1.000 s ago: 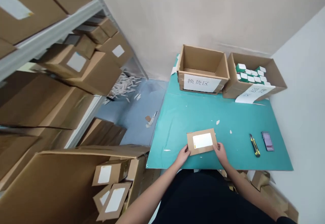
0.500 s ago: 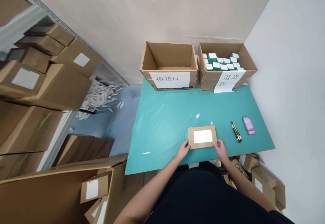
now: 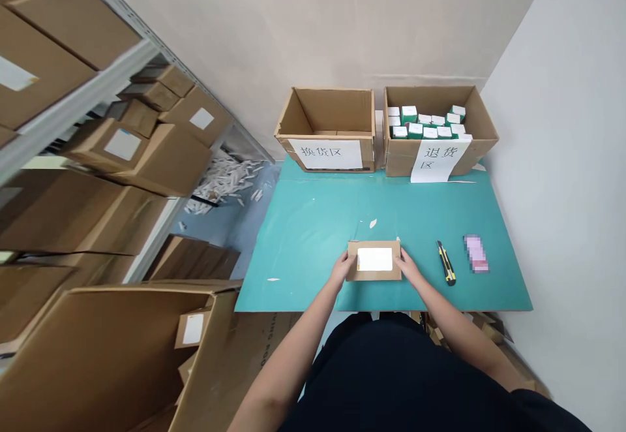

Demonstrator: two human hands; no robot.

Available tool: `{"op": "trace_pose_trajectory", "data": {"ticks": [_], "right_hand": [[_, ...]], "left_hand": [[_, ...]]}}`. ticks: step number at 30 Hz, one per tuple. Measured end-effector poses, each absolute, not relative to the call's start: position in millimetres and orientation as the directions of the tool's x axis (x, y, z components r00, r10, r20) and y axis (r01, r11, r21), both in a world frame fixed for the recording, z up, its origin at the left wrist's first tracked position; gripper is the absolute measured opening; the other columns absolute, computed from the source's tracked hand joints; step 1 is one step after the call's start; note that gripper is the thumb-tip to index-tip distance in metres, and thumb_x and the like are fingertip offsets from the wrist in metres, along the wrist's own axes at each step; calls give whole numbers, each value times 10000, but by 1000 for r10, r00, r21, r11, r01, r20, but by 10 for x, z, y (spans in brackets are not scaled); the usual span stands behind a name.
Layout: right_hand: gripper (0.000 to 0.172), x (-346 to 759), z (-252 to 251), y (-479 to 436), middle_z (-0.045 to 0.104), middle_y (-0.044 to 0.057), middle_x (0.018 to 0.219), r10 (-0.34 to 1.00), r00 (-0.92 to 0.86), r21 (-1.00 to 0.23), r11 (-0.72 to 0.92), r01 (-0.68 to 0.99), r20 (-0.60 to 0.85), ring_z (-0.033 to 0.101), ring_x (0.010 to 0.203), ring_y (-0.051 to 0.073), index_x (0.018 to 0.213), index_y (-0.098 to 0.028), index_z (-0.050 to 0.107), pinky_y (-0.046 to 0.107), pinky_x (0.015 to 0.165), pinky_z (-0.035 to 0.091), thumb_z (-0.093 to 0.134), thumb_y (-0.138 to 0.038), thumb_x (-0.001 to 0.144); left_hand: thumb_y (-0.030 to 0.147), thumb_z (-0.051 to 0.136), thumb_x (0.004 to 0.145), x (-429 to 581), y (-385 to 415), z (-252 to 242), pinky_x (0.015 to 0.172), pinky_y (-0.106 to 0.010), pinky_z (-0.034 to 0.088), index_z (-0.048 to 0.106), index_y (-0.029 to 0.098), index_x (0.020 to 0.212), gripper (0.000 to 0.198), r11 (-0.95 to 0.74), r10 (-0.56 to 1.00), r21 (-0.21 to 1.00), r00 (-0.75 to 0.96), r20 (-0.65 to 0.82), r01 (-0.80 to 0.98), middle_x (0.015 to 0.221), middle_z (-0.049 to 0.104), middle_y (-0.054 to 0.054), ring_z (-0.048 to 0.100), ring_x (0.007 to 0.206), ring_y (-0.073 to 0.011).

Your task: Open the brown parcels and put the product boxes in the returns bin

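Note:
A small flat cardboard box (image 3: pixel 374 275) with a white label is held near the front edge of the green table. My left hand (image 3: pixel 342 269) grips its left end, and my right hand (image 3: pixel 407 267) holds the right end. To the right lie a yellow and black utility knife (image 3: pixel 446 263) and a pixelated pink item (image 3: pixel 476 254). At the back of the table stand an open carton (image 3: pixel 327 155) with nothing visible inside and another carton (image 3: pixel 469 151) holding several green and white boxes. Both have paper signs in front.
The green table (image 3: pixel 303 223) meets a wall on the right. Shelves with cardboard boxes (image 3: pixel 169 158) rise on the left. A large open carton (image 3: pixel 229 340) with small boxes inside stands at the lower left, beside the table.
The view has turned a little. Both hands have shifted slightly left across the table with the box, which now sits straighter and shows more of its front side.

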State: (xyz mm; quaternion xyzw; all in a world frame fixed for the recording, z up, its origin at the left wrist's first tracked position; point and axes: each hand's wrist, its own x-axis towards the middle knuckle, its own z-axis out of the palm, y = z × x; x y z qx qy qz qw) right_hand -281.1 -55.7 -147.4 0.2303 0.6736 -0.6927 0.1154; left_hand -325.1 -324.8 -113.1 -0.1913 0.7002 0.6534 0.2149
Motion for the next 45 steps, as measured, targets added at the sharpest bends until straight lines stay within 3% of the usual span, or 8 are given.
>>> {"op": "trace_pose_trajectory", "data": {"ticks": [11, 15, 20, 26, 34, 37, 41, 45], "right_hand": [[510, -2587, -1226, -435, 670, 79, 1274, 322, -865, -923, -133, 362, -386, 601, 1229, 288, 1149, -267, 613, 413, 983, 526, 612, -655, 818], [494, -2410, -1256, -412, 690, 79, 1182, 330, -861, -921, -110, 373, -388, 619, 1183, 293, 1060, -258, 602, 417, 979, 526, 680, -643, 761], [599, -2366, -1316, -403, 708, 116, 1210, 318, -838, -896, -115, 430, -443, 618, 1210, 333, 1097, -237, 639, 463, 1035, 496, 771, -619, 655], [745, -2512, -1263, -391, 675, 106, 1331, 271, -836, -878, -113, 465, -477, 613, 1251, 354, 1330, -273, 603, 520, 1055, 494, 772, -606, 686], [721, -2580, -1195, -380, 662, 112, 1348, 275, -828, -872, -179, 455, -488, 603, 1260, 352, 1316, -270, 592, 474, 930, 576, 705, -676, 730], [731, -2515, -1190, -380, 624, 93, 1406, 273, -771, -817, -234, 527, -575, 612, 1261, 331, 1394, -302, 536, 452, 877, 599, 610, -714, 795], [678, -2428, -1243, -422, 653, 92, 1377, 200, -731, -755, -252, 606, -653, 642, 1226, 324, 1338, -290, 603, 448, 875, 595, 609, -708, 804], [612, -2367, -1361, -548, 732, 108, 1242, 196, -814, -837, -135, 530, -547, 679, 1151, 349, 1212, -259, 691, 507, 960, 552, 732, -620, 721]], "left_hand": [[715, 667, 757, -3070, -3223, -1053, 911, -347, 508, 667, 208, 980, 554, -65, 25, 840, -843, -538, -538, 1138, 710, -96, 627, 1143, -266], [640, 756, 720, -2879, -3296, -1157, 944, -383, 506, 657, 218, 1063, 553, -47, 46, 803, -804, -592, -594, 1179, 698, -100, 626, 1168, -277], [532, 851, 665, -2850, -3296, -1268, 1015, -446, 496, 584, 208, 1332, 789, -37, 42, 771, -772, -635, -636, 1302, 670, -157, 632, 1208, -316], [515, 823, 702, -3059, -3277, -1182, 1135, -467, 421, 640, 179, 1309, 717, -13, 240, 852, -829, -505, -523, 1406, 630, -127, 557, 1326, -339], [216, 804, 638, -3175, -3327, -1235, 1169, -469, 378, 573, 196, 1321, 722, -30, 220, 887, -868, -444, -461, 1455, 573, -141, 535, 1348, -296], [275, 855, 615, -3054, -3420, -1257, 1123, -450, 426, 575, 187, 1305, 750, -38, 235, 864, -845, -481, -502, 1471, 546, -166, 558, 1314, -319], [539, 759, 764, -2899, -3516, -1236, 1056, -465, 472, 575, 243, 1348, 681, -39, 174, 749, -742, -647, -661, 1479, 554, -137, 533, 1341, -341], [567, 739, 765, -2865, -3448, -1240, 1068, -498, 456, 660, 212, 1239, 598, 82, 184, 741, -720, -669, -667, 1318, 677, -144, 602, 1247, -350]]}}
